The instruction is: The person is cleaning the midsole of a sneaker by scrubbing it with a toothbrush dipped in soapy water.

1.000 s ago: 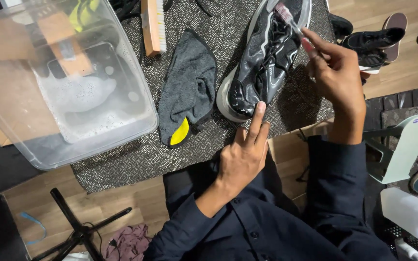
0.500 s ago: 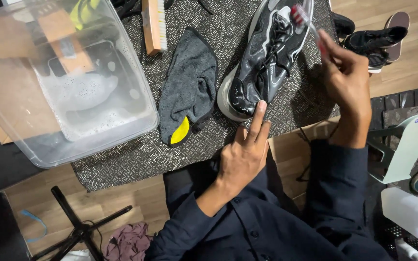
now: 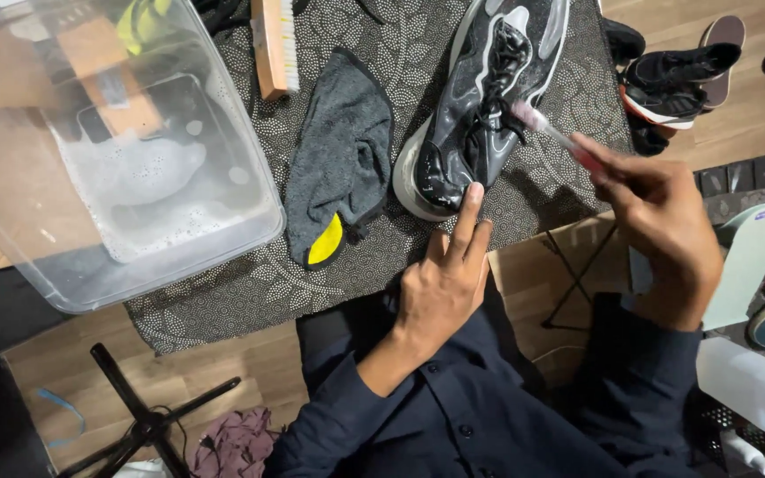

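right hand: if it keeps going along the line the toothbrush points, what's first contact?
Most likely the black sneaker. The right hand holds the toothbrush aimed up-left, its bristle head at the shoe's laced side. Whether the bristles already touch is unclear from this single view.

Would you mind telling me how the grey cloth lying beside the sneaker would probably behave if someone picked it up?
The grey cloth would probably be floppy: it lies crumpled in soft folds on the patterned mat. It looks light for its size, being thin enough to drape flat. Its fuzzy surface suggests it would grip rather than slip, and it seems unlikely to roll or break.
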